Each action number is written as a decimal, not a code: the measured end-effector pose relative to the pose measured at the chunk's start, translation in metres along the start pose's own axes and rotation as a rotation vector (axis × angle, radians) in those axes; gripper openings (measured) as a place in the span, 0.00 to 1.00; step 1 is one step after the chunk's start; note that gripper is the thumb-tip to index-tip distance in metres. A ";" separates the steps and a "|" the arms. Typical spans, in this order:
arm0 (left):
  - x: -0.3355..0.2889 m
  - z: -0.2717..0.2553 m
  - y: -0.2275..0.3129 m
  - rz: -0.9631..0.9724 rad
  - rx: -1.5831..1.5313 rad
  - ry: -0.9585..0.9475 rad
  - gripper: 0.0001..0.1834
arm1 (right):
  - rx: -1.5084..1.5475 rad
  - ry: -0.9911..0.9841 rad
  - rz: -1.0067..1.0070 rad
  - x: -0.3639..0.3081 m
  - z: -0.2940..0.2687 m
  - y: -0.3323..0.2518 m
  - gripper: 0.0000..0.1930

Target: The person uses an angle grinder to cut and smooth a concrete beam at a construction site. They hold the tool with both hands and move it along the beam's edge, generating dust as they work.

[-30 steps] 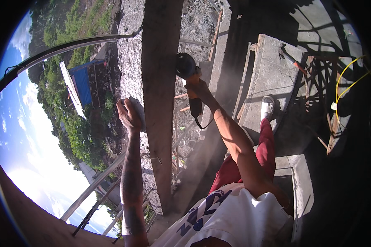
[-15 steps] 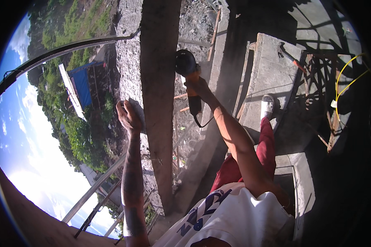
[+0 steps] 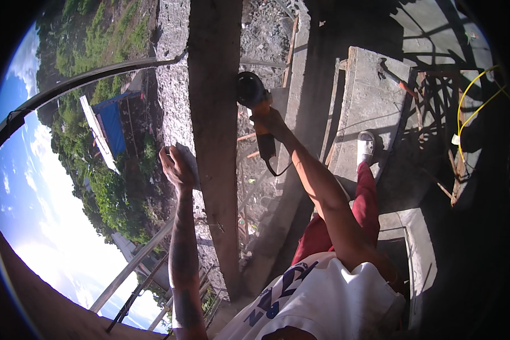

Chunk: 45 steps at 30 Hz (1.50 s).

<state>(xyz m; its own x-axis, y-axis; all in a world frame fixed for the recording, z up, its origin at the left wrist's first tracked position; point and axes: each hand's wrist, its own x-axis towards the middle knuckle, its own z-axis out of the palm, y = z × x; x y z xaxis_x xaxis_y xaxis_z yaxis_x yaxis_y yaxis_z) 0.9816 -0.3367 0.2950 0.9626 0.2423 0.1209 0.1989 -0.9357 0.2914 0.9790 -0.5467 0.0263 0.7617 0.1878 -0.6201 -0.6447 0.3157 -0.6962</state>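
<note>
beam [image 3: 215, 141] and grinder [image 3: 266, 145] slid slightly left in view. right hand [image 3: 269, 120] grips grinder, disc [image 3: 250, 89] at beam's edge; left hand [image 3: 178, 168] rests loosely on sunlit face, grasping nothing. best: light, even pressure, 2 hands on grinder.

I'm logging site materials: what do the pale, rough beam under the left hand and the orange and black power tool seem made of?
Pale, rough beam: apparently bare concrete, since its sunlit top looks coarse and pitted.
Orange and black power tool: probably plastic casing, judging by solid colouring; the dark round head, with dull sheen, may be metal.
</note>
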 end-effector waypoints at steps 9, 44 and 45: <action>0.000 -0.003 -0.001 -0.081 -0.006 -0.074 0.42 | -0.108 0.019 -0.004 -0.005 0.000 -0.004 0.28; 0.000 -0.002 -0.003 -0.084 0.017 -0.069 0.37 | 0.055 -0.052 -0.051 0.004 -0.012 -0.012 0.18; 0.000 -0.001 -0.003 -0.050 0.016 -0.032 0.34 | 0.059 -0.035 0.003 0.006 -0.012 -0.010 0.18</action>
<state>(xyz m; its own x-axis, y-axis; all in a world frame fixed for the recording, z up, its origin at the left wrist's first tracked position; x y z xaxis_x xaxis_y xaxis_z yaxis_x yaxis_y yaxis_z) 0.9806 -0.3340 0.2947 0.9567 0.2811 0.0758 0.2500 -0.9265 0.2812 0.9893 -0.5598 0.0254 0.7622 0.2211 -0.6084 -0.6428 0.3692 -0.6712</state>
